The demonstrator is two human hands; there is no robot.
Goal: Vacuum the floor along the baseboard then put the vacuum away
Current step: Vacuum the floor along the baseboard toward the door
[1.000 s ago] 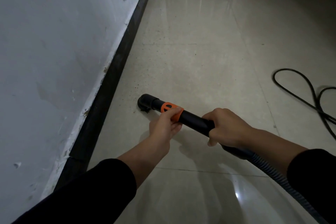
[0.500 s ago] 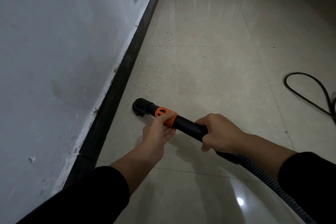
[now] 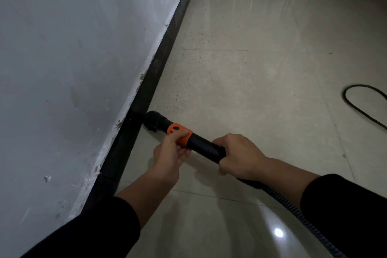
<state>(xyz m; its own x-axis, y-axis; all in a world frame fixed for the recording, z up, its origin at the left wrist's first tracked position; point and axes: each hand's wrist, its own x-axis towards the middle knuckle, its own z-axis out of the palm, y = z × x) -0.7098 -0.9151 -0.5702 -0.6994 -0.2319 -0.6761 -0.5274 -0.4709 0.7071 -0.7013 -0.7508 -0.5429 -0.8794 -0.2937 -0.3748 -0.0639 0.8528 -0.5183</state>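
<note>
Only marking I can spot is a dark symbol on the orange plastic collar (image 3: pixel 180 133) of the black plastic vacuum tube (image 3: pixel 206 147), and it's too blurry to read. Compared with a second ago, the tube's round black nozzle (image 3: pixel 154 120) has slid left across the pale speckled tile floor (image 3: pixel 251 69). It now sits right against the foot of the black baseboard strip (image 3: pixel 165 52) under the scuffed white wall (image 3: pixel 73 48), where before it was out on open tile. The left hand (image 3: pixel 170 153) still has its fingers curled round the collar from underneath, thumb on top. The right hand (image 3: pixel 240 156) is still wrapped tight round the back end of the tube. Less of the black power cable (image 3: pixel 359 85) shows now, just one loop running off the right edge. The grey ribbed hose (image 3: pixel 293 208) comes out from under the right hand and leaves the frame at the bottom. The nozzle's underside is in shadow, so I can't tell how it meets the floor.
</note>
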